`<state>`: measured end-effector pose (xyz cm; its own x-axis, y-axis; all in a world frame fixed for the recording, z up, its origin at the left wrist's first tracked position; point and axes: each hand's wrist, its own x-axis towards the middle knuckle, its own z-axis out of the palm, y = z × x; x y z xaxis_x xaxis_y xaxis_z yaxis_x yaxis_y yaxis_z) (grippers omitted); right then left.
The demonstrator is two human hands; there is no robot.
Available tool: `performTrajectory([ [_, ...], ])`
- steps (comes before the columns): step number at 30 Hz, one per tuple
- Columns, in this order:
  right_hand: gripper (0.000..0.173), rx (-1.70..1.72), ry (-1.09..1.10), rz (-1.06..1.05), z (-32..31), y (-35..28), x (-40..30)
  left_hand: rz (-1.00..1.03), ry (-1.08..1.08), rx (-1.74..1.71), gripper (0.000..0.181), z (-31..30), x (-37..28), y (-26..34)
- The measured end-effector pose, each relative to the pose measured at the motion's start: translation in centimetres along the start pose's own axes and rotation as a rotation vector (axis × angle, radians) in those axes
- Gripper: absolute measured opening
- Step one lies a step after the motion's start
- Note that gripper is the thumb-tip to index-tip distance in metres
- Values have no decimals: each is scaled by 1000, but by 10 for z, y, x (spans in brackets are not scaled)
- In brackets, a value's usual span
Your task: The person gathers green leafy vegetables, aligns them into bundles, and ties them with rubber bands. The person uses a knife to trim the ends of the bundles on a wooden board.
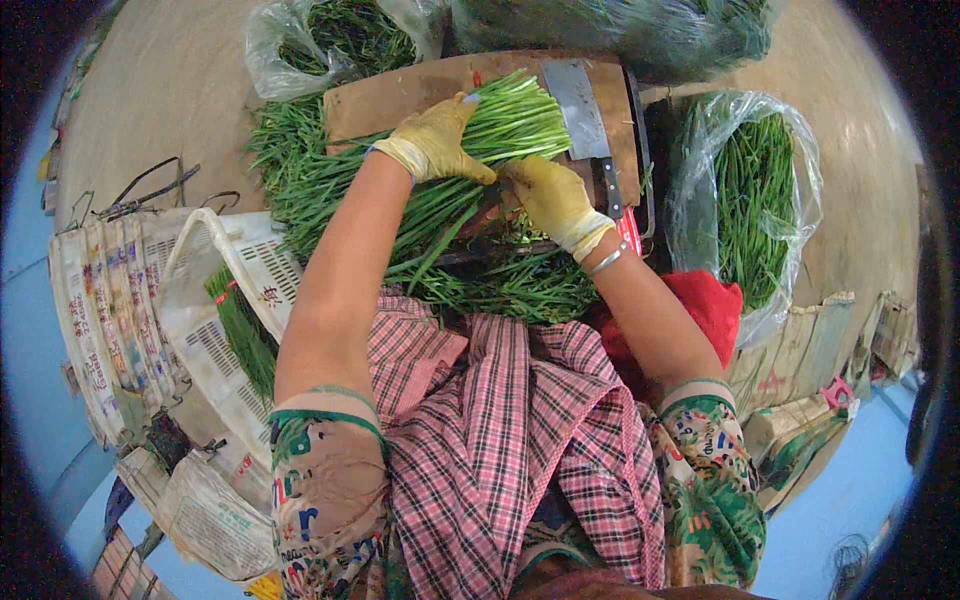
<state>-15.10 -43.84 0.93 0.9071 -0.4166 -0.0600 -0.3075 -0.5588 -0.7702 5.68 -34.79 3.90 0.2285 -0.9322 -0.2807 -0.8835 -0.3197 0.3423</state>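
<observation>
My left hand (429,141), in a yellow work glove, grips a thick bunch of garlic chives (521,120) from above. The pale stem ends point right and the green leaves trail down to the left. At the lower edge of the stems is my right hand (556,201), gloved alike, its fingers curled; whether it pinches anything is hidden. Under the bunch lies a wooden board (397,91). A cleaver (576,101) rests flat on the board's right part, its black handle towards me. Loose chive leaves (517,281) lie between the board and my lap.
Clear plastic bags of greens stand at right (754,202), at upper left (352,37) and along the back (615,34). A white plastic crate (225,352) holding a tied bundle (240,330) is at my left. Red cloth (701,307) lies beside my right forearm.
</observation>
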Motion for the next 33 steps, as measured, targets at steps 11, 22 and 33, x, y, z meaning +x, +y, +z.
performTrajectory([
  [11,23,-259,-115,43,-17,-20,62,-307,60,353,96,40,-2,38],
  [22,30,-104,125,55,-50,-12,126,-247,233,256,100,44,-5,43],
  [33,28,-618,-277,86,-31,-44,191,-219,282,196,91,47,-8,58],
])
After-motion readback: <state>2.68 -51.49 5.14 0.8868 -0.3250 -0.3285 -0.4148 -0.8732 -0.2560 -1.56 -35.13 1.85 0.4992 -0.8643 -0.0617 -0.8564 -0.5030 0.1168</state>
